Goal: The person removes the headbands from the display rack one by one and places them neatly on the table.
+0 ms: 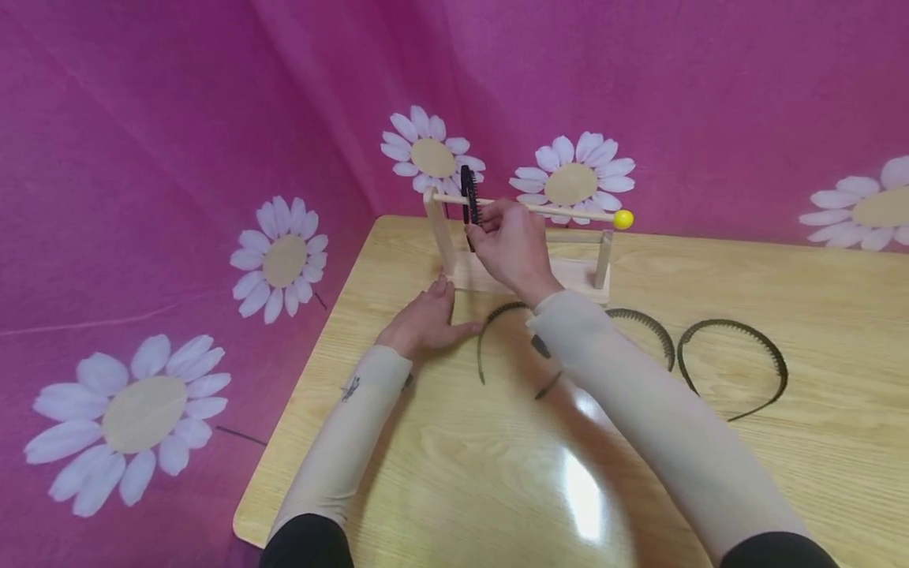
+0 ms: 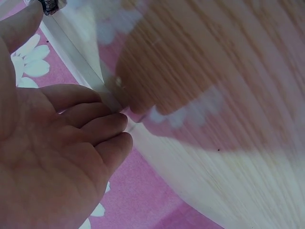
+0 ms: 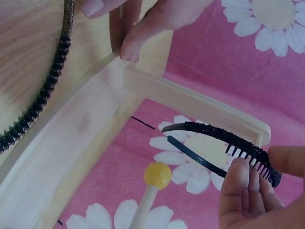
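Note:
My right hand pinches a black toothed headband between thumb and fingers, near the left end of the upper rod on a wooden stand. In the right wrist view the headband has a dark, rough-textured outer side and comb teeth inside, with its two ends pointing away from the fingers. My left hand lies low at the stand's left end, fingertips right at the base and thumb stretched out to the right. Its palm and loosely bent fingers show in the left wrist view.
A yellow ball caps the rod's right end. On the wooden table lie three more toothed headbands: one partly behind the right forearm, another beside it, and one at the right. A pink flowered cloth hangs behind.

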Motion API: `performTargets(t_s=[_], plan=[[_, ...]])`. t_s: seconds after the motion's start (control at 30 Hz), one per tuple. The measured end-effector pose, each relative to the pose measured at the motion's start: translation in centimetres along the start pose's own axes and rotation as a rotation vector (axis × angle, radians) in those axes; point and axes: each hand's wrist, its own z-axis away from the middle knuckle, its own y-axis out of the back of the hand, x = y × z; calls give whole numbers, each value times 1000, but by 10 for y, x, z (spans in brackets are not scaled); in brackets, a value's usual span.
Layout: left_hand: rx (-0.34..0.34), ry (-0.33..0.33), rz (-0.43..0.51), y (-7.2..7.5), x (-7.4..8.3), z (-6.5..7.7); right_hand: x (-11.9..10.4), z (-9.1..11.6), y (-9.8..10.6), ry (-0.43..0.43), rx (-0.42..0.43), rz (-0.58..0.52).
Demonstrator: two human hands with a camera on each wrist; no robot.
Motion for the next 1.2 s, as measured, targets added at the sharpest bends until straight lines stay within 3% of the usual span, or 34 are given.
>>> performTargets(t_s=[0.5,0.73,1.2], plan=[[-16,5,19,1,0,0,-6,-4,33,0,62,-60],[-22,34,33,1,2,1,-7,-4,41,7,54,-86],[-26,29,33,1,3,3,-20,-3,58,47,105,-106]])
